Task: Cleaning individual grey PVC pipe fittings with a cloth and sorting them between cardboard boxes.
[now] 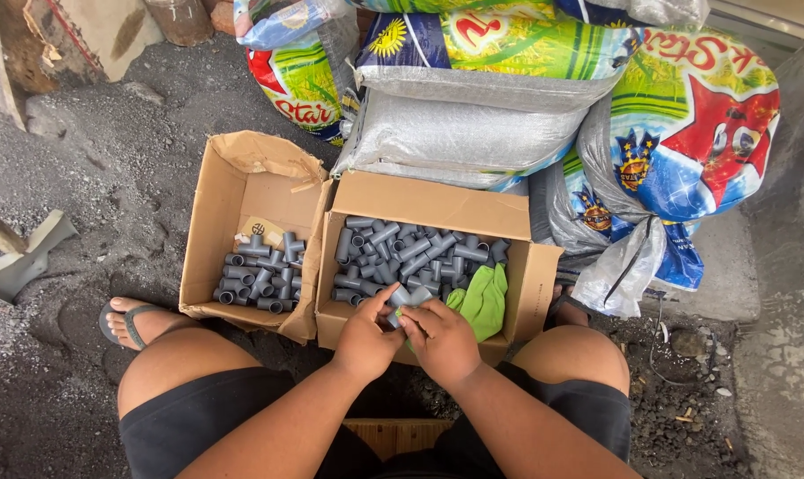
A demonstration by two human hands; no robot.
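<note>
My left hand (366,335) and my right hand (444,340) meet over the near edge of a cardboard box (437,206), both gripping one grey plastic pipe fitting (403,298) between the fingertips. A bit of green cloth shows under my right fingers, joined to a green rag (484,300) lying in the box's near right corner. The box holds several loose grey pipe fittings (402,248). A second, smaller cardboard box (216,213) to the left holds several more grey fittings (258,277).
Large printed woven sacks (473,89) are stacked behind the boxes, with another sack (686,142) at right. My bare knees flank the boxes; my left foot wears a sandal (122,321). The ground is dark gravel. A pale tool (20,257) lies at far left.
</note>
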